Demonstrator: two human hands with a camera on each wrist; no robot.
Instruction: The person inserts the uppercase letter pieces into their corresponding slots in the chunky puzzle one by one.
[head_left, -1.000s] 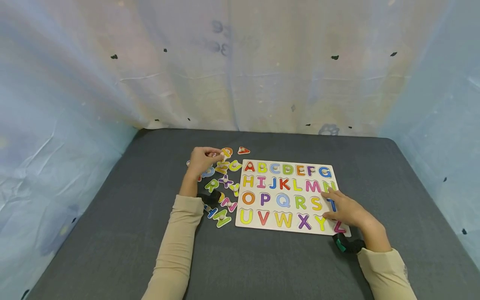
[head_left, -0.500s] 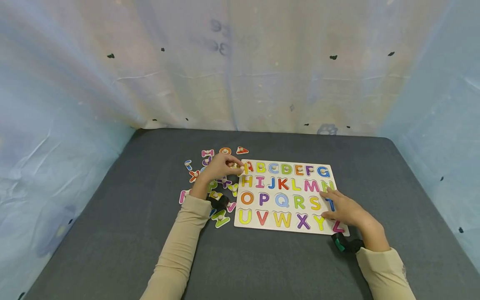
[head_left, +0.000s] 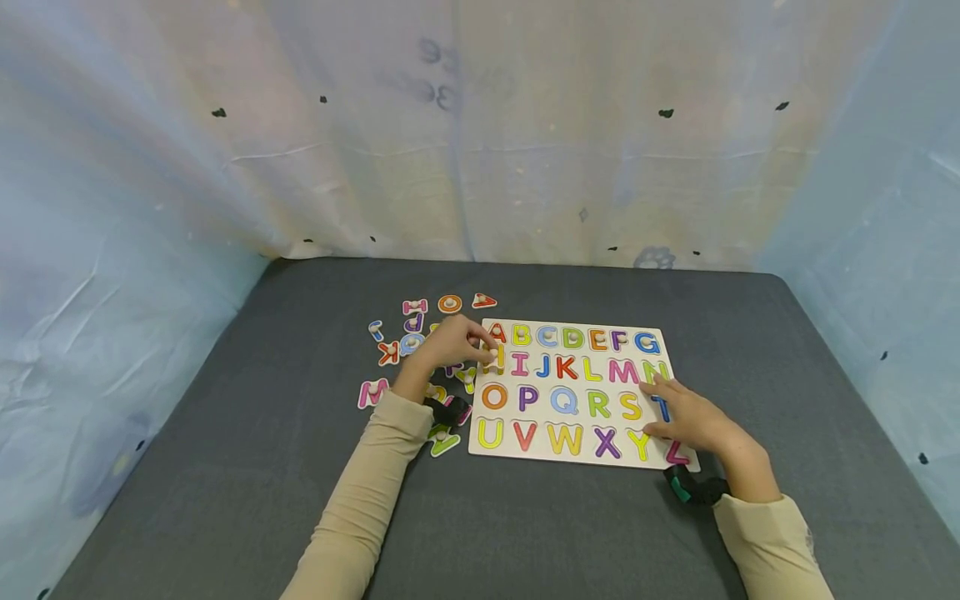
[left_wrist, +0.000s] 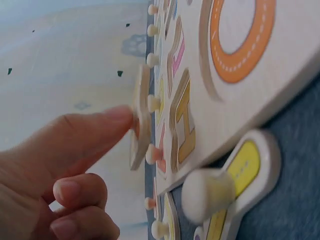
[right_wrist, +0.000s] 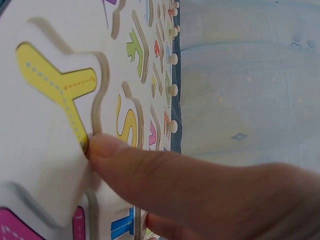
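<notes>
My left hand (head_left: 450, 346) pinches a wooden letter puzzle piece (left_wrist: 141, 115), seen edge-on in the left wrist view, with its face hidden there. It hangs close over the H recess (left_wrist: 186, 127) at the left of the alphabet puzzle board (head_left: 551, 392). In the head view the fingertips overlap that recess. My right hand (head_left: 693, 417) rests on the board's right side with fingers spread, the thumb at the foot of the yellow Y recess (right_wrist: 60, 87). Pegged letters, such as the B piece (head_left: 521, 335), sit along the board's top row.
Loose pegged letters lie left of the board, among them a pink M (head_left: 372, 393), an orange O (head_left: 450, 303) and a red A-shaped piece (head_left: 484, 301). A yellow Y piece (head_left: 466, 380) lies right beside the board's left edge. Black wrist cameras are strapped to both wrists.
My left hand has moved right and toward me, from the loose letters to the board's left side, carrying a piece. My right hand stays on the board.
</notes>
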